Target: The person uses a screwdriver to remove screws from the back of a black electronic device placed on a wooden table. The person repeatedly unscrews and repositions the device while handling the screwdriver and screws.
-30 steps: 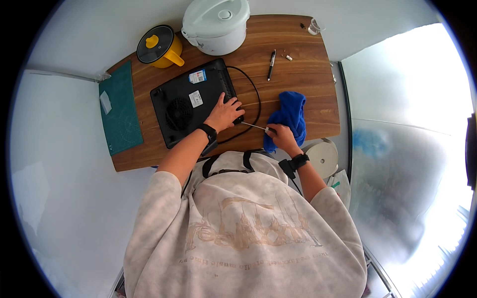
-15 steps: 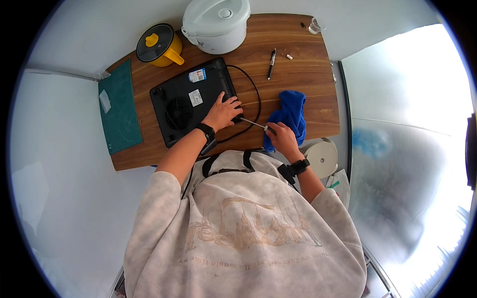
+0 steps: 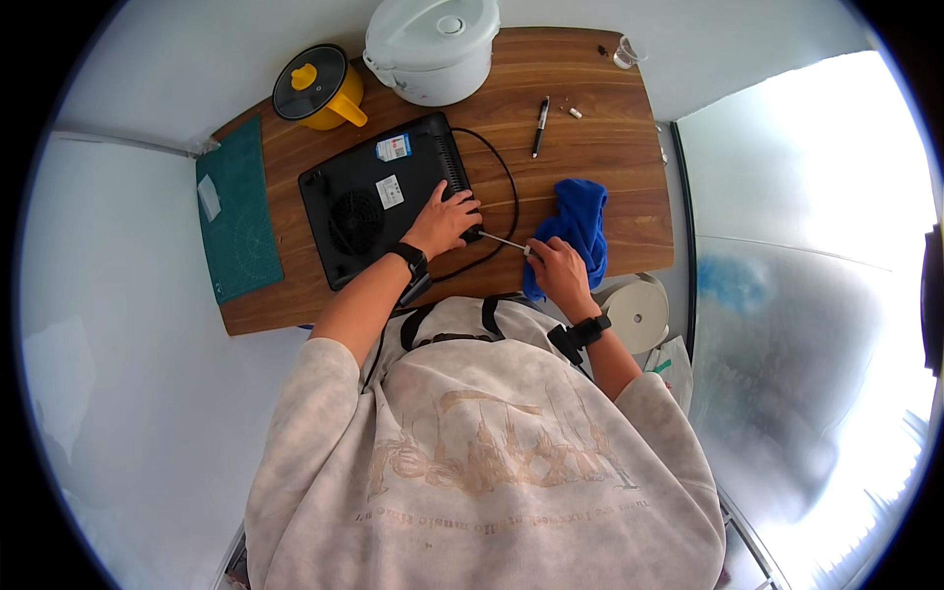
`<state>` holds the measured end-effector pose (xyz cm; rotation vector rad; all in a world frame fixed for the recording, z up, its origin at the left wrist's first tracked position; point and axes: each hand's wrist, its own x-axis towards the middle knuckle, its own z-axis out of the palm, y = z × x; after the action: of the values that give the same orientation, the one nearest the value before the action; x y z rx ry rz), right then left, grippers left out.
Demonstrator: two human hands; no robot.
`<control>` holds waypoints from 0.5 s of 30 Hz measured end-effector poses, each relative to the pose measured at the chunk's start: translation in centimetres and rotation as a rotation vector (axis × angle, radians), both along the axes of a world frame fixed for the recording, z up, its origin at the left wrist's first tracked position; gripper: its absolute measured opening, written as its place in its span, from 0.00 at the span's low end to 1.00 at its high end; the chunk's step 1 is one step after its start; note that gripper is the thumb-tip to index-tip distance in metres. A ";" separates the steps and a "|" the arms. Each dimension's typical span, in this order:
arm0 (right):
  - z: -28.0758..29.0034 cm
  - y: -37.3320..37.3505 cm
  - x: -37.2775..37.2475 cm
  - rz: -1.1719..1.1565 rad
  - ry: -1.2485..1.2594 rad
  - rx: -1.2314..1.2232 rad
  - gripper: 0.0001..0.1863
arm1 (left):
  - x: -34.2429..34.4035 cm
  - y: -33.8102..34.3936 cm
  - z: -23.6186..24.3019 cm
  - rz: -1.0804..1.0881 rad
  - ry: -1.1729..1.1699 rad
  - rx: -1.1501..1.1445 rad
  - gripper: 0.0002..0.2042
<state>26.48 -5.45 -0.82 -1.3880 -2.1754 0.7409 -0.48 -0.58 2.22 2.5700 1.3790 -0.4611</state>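
Observation:
A black induction cooker (image 3: 339, 172) lies bottom side up, showing its round fan grille, edge vents and two labels. My left hand (image 3: 442, 223) rests on its near right part, fingers spread over the casing. In my right hand (image 3: 560, 267) is a screwdriver (image 3: 503, 239), my fingers wrapped round its handle. Its thin metal shaft points left, and the tip meets the cooker's near right corner, close to my left fingertips. What the tip touches there is too small to make out. A blue cloth (image 3: 582, 216) lies just beyond my right hand, partly hidden by it.
A black cord (image 3: 513, 177) loops right of the cooker on the wooden table (image 3: 619, 147). Behind stand a yellow pot (image 3: 332, 108) with a dark lid and a white lidded cooker (image 3: 433, 74). A green mat (image 3: 236, 236) lies left; a pen (image 3: 541, 128) and clear cup (image 3: 626, 53) lie right.

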 end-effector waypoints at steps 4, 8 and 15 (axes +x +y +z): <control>0.1 -0.2 -0.2 -0.011 -0.030 0.010 0.15 | 0.0 0.0 0.1 -0.001 0.000 0.001 0.25; 0.3 -0.4 -0.2 -0.003 -0.025 0.013 0.15 | 0.2 0.0 0.4 0.002 0.010 -0.002 0.25; 0.5 -0.7 -0.6 0.003 -0.050 0.057 0.16 | -0.1 -0.1 -0.1 0.010 -0.031 0.009 0.25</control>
<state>25.84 -6.19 -0.27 -1.3890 -2.2189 0.6467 -0.57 -0.66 2.14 2.5647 1.3866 -0.4128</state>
